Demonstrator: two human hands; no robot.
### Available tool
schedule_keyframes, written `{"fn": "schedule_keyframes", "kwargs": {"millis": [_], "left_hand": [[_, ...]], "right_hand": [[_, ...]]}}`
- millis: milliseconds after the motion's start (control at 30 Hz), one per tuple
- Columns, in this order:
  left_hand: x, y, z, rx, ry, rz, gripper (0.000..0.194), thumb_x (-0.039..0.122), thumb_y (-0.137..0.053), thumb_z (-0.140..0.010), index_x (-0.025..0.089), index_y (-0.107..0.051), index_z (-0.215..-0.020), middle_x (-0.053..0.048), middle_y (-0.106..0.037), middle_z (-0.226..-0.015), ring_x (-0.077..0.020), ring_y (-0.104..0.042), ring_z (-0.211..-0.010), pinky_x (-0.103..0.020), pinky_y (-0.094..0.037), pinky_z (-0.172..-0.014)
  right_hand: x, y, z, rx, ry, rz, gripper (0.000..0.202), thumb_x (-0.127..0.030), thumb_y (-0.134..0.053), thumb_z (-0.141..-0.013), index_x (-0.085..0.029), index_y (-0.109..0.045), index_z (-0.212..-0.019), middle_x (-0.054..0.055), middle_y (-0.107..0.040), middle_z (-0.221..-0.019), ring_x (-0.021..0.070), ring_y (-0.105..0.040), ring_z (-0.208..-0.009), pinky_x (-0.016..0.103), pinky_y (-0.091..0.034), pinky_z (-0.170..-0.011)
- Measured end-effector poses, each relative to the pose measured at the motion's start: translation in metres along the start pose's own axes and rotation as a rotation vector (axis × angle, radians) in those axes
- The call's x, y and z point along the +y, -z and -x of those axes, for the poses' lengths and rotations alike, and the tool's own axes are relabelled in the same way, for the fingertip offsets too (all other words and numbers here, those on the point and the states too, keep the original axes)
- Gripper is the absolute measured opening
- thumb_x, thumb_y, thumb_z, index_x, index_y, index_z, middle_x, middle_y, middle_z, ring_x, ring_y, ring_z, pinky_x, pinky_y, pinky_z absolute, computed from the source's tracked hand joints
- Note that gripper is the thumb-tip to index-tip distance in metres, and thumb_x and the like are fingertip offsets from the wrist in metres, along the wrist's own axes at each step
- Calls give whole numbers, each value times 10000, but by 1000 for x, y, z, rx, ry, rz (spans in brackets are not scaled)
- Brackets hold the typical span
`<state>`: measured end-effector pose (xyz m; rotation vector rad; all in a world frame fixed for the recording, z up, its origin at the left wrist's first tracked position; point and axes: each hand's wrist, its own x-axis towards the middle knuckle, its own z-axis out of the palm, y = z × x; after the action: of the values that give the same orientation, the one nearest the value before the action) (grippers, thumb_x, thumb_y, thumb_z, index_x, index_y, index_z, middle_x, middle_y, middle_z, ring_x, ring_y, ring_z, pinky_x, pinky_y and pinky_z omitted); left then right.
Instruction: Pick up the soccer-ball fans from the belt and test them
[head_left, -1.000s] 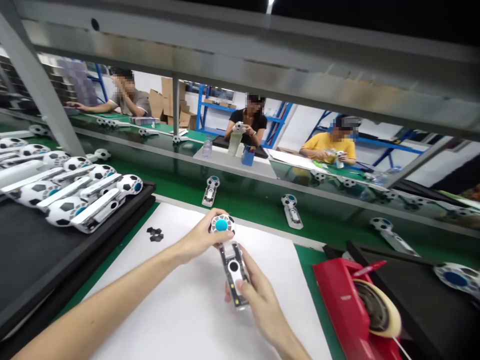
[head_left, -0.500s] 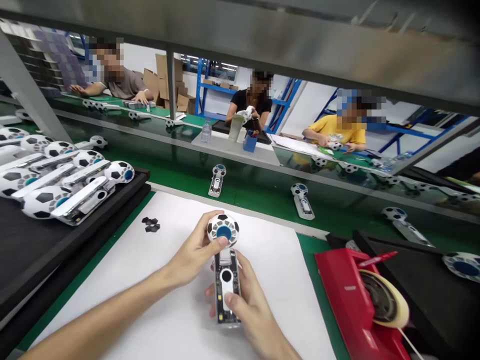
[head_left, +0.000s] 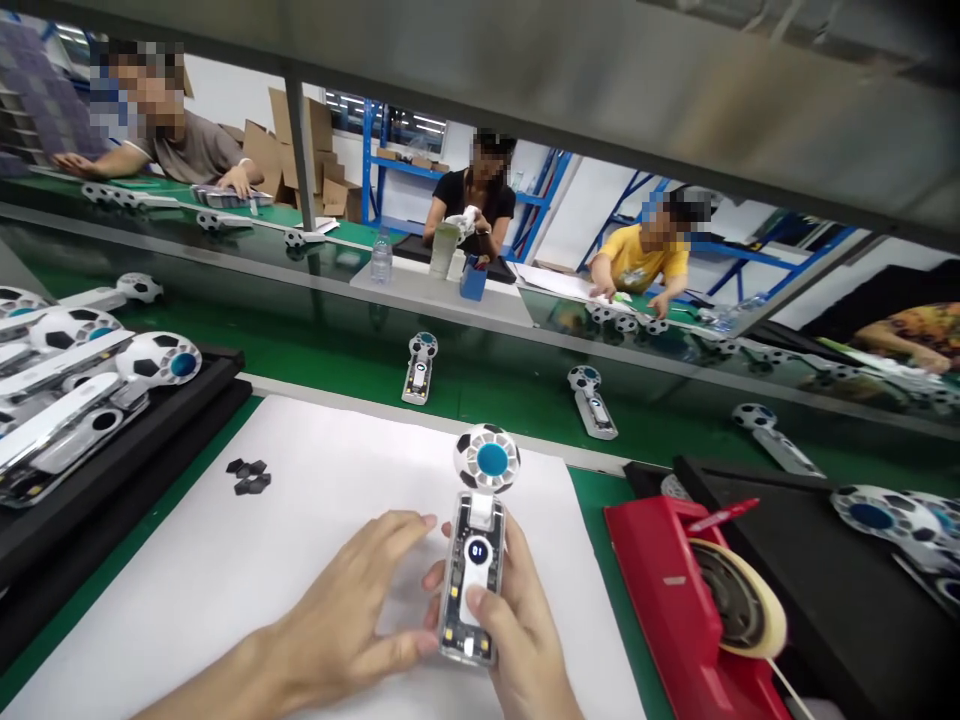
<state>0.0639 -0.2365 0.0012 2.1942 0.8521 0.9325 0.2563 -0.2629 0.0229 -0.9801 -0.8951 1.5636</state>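
Observation:
My right hand is wrapped round the clear-cased handle of a handheld fan, its thumb on the white front strip. The fan stands roughly upright, with a round football-patterned head and a blue centre. Lit digits that look like 01 show on its small round display. My left hand is open at the fan's left side, fingers and thumb apart, with the thumb tip close to the handle's lower edge; whether it touches I cannot tell. Beneath both hands lies a white sheet, with several small black patches on it.
Several similar fans fill a black tray at left. Others lie on the green belt ahead. A red tape dispenser holding a red pen stands at right, beside another black tray. A metal beam crosses overhead; co-workers sit opposite.
My left hand has let go of the fan's head and moved down and left, opening. The fan has shifted slightly right in my right hand, and its dark display now shows lit digits.

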Motion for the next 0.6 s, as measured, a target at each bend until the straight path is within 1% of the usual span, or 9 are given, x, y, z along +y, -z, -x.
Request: {"fn": "schedule_keyframes", "kwargs": {"millis": [100, 167, 200, 267, 333, 367, 433, 500, 600], "left_hand": [[1, 2, -1, -1, 20, -5, 726, 612, -467, -921, 307, -164, -1506, -138, -466, -1381, -311, -520, -1221, -466, -489, -990], [1, 5, -2, -26, -2, -65, 686, 545, -512, -925, 296, -217, -1492, -140, -488, -1370, -312, -521, -1222, -458, -491, -983], [1, 6, -3, -35, -18, -84, 633, 487, -535, -929, 286, -272, -1468, -134, -522, -1331, -302, -539, -1191, -444, -500, -960], [0, 9, -5, -22, -55, -93, 430, 330, -547, -934, 258, -428, -1342, -102, -615, -1152, -255, -600, -1021, -398, -522, -856], [-1, 11, -7, 35, -93, -108, 234, 176, -516, -926, 234, -532, -1152, -58, -647, -936, -203, -600, -813, -346, -502, -723], [-2, 12, -7, 67, -107, -125, 194, 123, -497, -918, 226, -554, -1073, -41, -642, -853, -185, -582, -736, -327, -478, -669], [-2, 14, -9, 119, -119, -162, 195, 67, -478, -905, 217, -568, -991, -27, -634, -763, -169, -557, -650, -308, -440, -603], [0, 15, -11, 150, -130, -185, 204, 54, -477, -898, 215, -572, -980, -27, -637, -737, -165, -555, -617, -302, -428, -570], [3, 17, -14, 149, -159, -213, 213, 47, -485, -890, 214, -571, -989, -16, -630, -702, -156, -549, -578, -292, -423, -537]], "right_hand": [[11, 3, -3, 37, 32, 15, 762, -404, -711, -815, -309, -278, -1435, 137, -590, -1257, 282, -665, -866, 363, -528, -599], [13, 5, -4, 32, 18, 11, 776, -417, -704, -816, -285, -271, -1446, 145, -627, -1191, 284, -669, -837, 347, -508, -570], [13, 6, -4, 24, 12, 7, 789, -428, -693, -823, -269, -256, -1461, 139, -655, -1118, 277, -667, -794, 348, -500, -567], [10, 7, -4, 23, 16, 15, 806, -443, -664, -849, -236, -221, -1490, 118, -682, -992, 256, -648, -724, 364, -493, -593], [5, 7, -4, 45, 33, 35, 819, -450, -650, -862, -222, -201, -1508, 95, -682, -918, 244, -625, -693, 376, -489, -621], [3, 7, -4, 63, 41, 40, 822, -453, -647, -861, -224, -202, -1512, 90, -679, -909, 243, -619, -692, 377, -486, -624], [-1, 7, -4, 91, 45, 33, 816, -452, -638, -860, -250, -202, -1519, 82, -674, -908, 241, -617, -683, 373, -475, -609], [-5, 7, -4, 112, 37, 22, 806, -433, -626, -860, -284, -197, -1526, 74, -672, -915, 235, -620, -662, 371, -467, -600], [-9, 8, -6, 115, 35, -2, 821, -418, -619, -861, -286, -174, -1538, 65, -675, -876, 230, -616, -647, 378, -469, -610]]}}
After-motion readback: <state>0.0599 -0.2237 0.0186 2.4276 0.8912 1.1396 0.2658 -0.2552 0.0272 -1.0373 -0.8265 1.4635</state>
